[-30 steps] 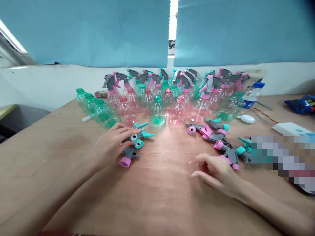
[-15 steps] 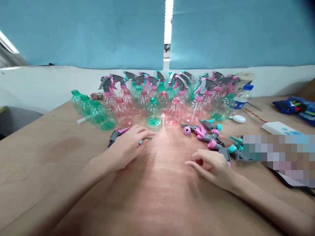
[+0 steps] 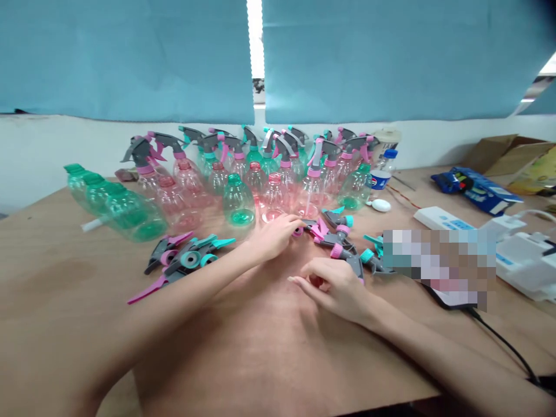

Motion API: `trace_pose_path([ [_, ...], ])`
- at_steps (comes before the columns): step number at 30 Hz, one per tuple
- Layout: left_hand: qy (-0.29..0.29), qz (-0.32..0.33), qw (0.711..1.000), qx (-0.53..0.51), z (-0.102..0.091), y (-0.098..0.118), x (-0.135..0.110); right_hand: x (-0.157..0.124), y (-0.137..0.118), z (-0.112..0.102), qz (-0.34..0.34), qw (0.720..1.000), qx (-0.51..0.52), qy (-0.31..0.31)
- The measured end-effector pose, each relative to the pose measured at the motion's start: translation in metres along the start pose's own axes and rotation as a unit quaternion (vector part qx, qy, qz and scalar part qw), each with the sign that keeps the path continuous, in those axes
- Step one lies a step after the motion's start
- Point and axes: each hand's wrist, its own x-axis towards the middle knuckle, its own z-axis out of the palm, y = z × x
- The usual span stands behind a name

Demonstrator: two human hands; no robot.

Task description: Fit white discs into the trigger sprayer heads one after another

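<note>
My left hand [image 3: 278, 238] reaches across the middle of the table, fingers stretched out and open. Its fingertips are at the left end of a pile of grey spray heads [image 3: 332, 237] with pink or teal collars; whether they touch one is unclear. Just in front of that pile, my right hand [image 3: 336, 288] rests with loosely curled fingers, the thumb apart from them, and nothing visible held. A second group of spray heads [image 3: 191, 259] lies left of my left forearm. Behind the hands stand uncapped bottles, among them a green bottle [image 3: 238, 202] and a pink bottle [image 3: 274, 200].
Several bottles with spray heads fitted [image 3: 284, 152] stand at the back. Green bottles [image 3: 130, 211] line the left side. To the right are a drink bottle [image 3: 382, 171], a white oval object [image 3: 381, 205], a power strip [image 3: 443, 220], a blue packet [image 3: 478, 188] and a black cable [image 3: 504, 341].
My left hand has moved right, from the left group of spray heads to the right pile. The view has turned right; my right hand keeps its pose by the pile.
</note>
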Motion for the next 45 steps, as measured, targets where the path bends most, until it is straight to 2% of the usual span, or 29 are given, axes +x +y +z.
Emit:
trace_pose_path([
  [5, -0.008, 0.010, 1.000, 0.005, 0.000, 0.007, -0.006, 0.004, 0.008, -0.010, 0.054, 0.998, -0.019, 0.042],
  [9, -0.015, 0.012, 1.000, 0.012, -0.007, 0.012, -0.018, 0.018, 0.026, -0.034, 0.151, 0.982, -0.087, 0.073],
  [11, -0.019, 0.009, 0.999, 0.030, -0.010, 0.014, -0.024, 0.026, 0.043, -0.047, 0.199, 0.970, -0.136, 0.017],
  [13, -0.022, 0.005, 0.999, 0.048, -0.011, 0.016, -0.029, 0.035, 0.065, -0.059, 0.237, 0.946, -0.204, -0.089],
  [17, -0.036, -0.012, 0.999, 0.037, -0.012, 0.020, -0.036, 0.049, 0.107, -0.073, 0.275, 0.921, -0.224, -0.164],
  [21, -0.053, -0.034, 0.998, 0.007, -0.012, 0.026, -0.040, 0.055, 0.132, -0.078, 0.314, 0.894, -0.221, -0.230],
  [27, -0.001, -0.048, 0.996, -0.077, -0.014, 0.040, -0.051, 0.057, 0.139, -0.075, 0.318, 0.885, -0.215, -0.265],
  [34, 0.124, -0.150, 0.969, -0.151, -0.008, 0.040, -0.081, 0.057, 0.141, -0.085, 0.292, 0.892, -0.174, -0.299],
  [39, 0.126, -0.179, 0.960, -0.172, -0.009, 0.039, -0.094, 0.050, 0.138, -0.084, 0.277, 0.900, -0.177, -0.286],
  [42, 0.126, -0.166, 0.959, -0.191, -0.009, 0.043, -0.093, 0.049, 0.135, -0.081, 0.265, 0.909, -0.198, -0.254],
  [45, 0.118, -0.161, 0.957, -0.210, -0.008, 0.047, -0.091, 0.052, 0.130, -0.088, 0.254, 0.916, -0.229, -0.211],
])
